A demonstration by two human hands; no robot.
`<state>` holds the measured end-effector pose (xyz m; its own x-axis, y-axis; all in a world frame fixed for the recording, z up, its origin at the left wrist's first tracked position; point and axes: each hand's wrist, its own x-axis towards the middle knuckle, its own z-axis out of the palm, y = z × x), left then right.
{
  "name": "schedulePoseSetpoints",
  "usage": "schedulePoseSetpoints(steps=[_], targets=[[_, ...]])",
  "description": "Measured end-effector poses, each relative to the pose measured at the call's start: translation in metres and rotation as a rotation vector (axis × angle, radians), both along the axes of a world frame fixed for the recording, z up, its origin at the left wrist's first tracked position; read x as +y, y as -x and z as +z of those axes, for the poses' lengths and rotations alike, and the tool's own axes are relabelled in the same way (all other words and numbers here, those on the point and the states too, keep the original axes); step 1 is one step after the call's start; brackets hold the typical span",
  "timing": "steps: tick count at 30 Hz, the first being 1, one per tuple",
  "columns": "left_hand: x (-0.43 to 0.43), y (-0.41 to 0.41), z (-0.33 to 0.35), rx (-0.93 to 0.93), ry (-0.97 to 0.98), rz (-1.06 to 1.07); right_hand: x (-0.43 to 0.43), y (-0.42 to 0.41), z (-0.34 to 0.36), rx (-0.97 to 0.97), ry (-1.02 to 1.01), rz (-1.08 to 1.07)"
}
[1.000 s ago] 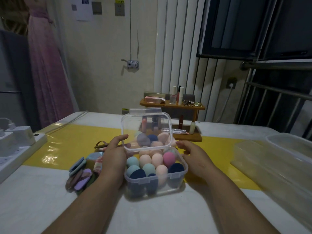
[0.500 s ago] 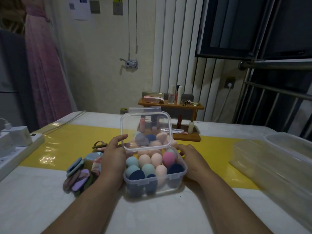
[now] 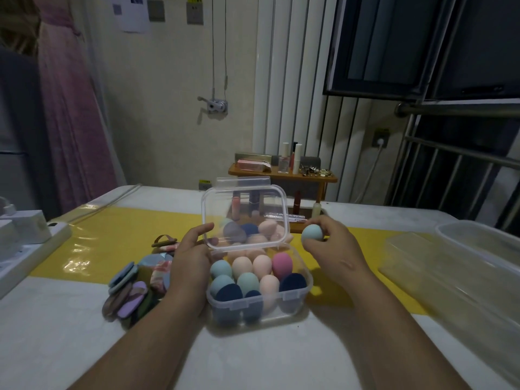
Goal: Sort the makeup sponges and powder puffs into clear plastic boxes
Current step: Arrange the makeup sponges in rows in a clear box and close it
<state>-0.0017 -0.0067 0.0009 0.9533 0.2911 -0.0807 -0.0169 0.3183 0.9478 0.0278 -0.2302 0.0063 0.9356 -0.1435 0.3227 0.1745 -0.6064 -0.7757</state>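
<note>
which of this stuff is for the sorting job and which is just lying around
Job: small clear box of sponges, its lid held by the left hand, light blue sponge in the right hand, powder puffs, big clear boxes.

Lying about: wooden shelf of cosmetics, power strip, pink dress.

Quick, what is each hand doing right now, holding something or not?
Left hand: touches the edge of the box lid; whether it grips cannot be told.
Right hand: holds a light blue sponge.
</note>
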Motion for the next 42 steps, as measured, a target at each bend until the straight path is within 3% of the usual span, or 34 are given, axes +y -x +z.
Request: schedulePoseSetpoints(steps=[10, 19, 23, 34, 42], targets=[[0.001, 0.002, 0.003, -0.005, -0.028, -0.009, 0.019, 0.024, 0.028, 0.03, -0.067, 0.247], [0.0, 0.004, 0.004, -0.013, -0.027, -0.01, 0.036, 0.039, 0.035, 0.257, 0.27, 0.388], [0.0, 0.004, 0.004, -0.01, -0.026, -0.008, 0.043, 0.042, 0.034, 0.353, 0.475, 0.374], [-0.001, 0.006, 0.006, -0.012, -0.047, -0.003, 0.058, 0.038, 0.035, 0.558, 0.644, 0.337], [-0.002, 0.007, 0.007, -0.001, -0.051, -0.006, 0.069, 0.029, 0.029, 0.523, 0.838, 0.218]])
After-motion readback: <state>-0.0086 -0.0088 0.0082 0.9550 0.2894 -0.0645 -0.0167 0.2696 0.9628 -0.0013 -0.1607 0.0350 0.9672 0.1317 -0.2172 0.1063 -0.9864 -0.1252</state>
